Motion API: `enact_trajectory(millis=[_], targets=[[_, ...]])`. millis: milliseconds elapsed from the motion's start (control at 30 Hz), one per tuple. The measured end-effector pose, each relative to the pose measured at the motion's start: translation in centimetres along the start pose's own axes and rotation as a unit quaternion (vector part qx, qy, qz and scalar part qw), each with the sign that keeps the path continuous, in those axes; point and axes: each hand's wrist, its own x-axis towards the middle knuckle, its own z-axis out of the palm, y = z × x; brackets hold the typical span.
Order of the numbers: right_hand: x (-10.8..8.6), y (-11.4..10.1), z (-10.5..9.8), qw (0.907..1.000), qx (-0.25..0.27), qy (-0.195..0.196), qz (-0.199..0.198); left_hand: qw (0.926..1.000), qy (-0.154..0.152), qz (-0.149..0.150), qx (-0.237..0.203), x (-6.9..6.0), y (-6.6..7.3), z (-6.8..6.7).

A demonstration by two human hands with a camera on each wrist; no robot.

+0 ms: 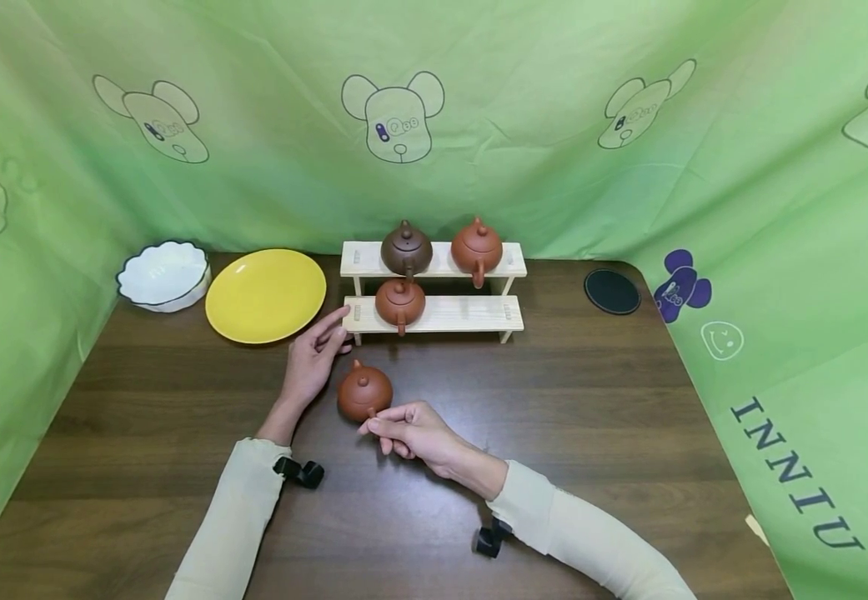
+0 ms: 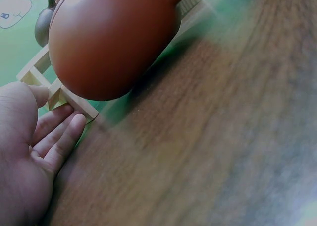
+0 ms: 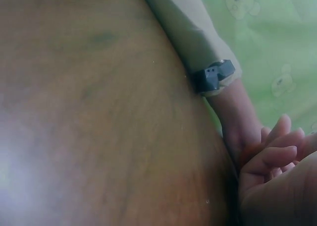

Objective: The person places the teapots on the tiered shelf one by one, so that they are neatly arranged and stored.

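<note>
A reddish-brown clay teapot (image 1: 363, 393) is in front of the small wooden stand, its spout towards the stand. My right hand (image 1: 420, 435) pinches its handle between thumb and fingers. Large in the left wrist view, the same teapot (image 2: 114, 42) hides part of the stand; whether its base touches the table I cannot tell. My left hand (image 1: 312, 360) is at the left end of the lower shelf (image 1: 471, 315), fingers extended, the index fingertip at the shelf's edge. The right wrist view shows my right hand (image 3: 277, 186) with bent fingers, the teapot mostly hidden.
On the lower shelf sits another reddish teapot (image 1: 400, 302). The upper shelf (image 1: 441, 260) bears a dark brown teapot (image 1: 407, 250) and an orange-red teapot (image 1: 477, 247). Left are a yellow plate (image 1: 266, 296) and a white scalloped bowl (image 1: 165, 277); right, a black round coaster (image 1: 612, 291).
</note>
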Motion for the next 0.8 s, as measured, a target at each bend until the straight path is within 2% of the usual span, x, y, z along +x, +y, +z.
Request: enact_trajectory(millis=[133, 233, 333, 400, 533, 633, 800], targets=[[-0.4, -0.3, -0.1, 1.0000, -0.005, 0.001, -0.009, 0.9999, -0.003, 0.005, 0.011, -0.1, 0.0, 0.0], [-0.9, -0.7, -0.3, 0.9998, -0.010, 0.005, -0.018, 0.9998, -0.008, -0.006, 0.019, 0.1, -1.0, -0.3], [-1.3, -1.2, -0.4, 0.9995, -0.014, 0.011, -0.026, 0.9995, -0.013, -0.022, 0.020, 0.5, -2.9, -0.8], [-1.7, -1.5, -0.6, 0.9993, -0.016, 0.016, -0.029, 0.9993, -0.019, -0.022, 0.025, 0.7, -4.1, -1.1], [-2.3, -2.0, -0.9, 0.9988, -0.020, 0.024, -0.039, 0.9992, -0.027, -0.020, 0.020, 0.9, -4.8, -1.3], [-2.9, -2.4, -1.1, 0.9981, -0.024, 0.025, -0.052, 0.9994, -0.019, -0.028, 0.011, 0.8, -3.8, -1.0], [-3.6, -3.2, -1.6, 0.9965, -0.034, 0.026, -0.072, 0.9997, -0.007, -0.016, 0.016, 0.0, -0.3, 0.0]])
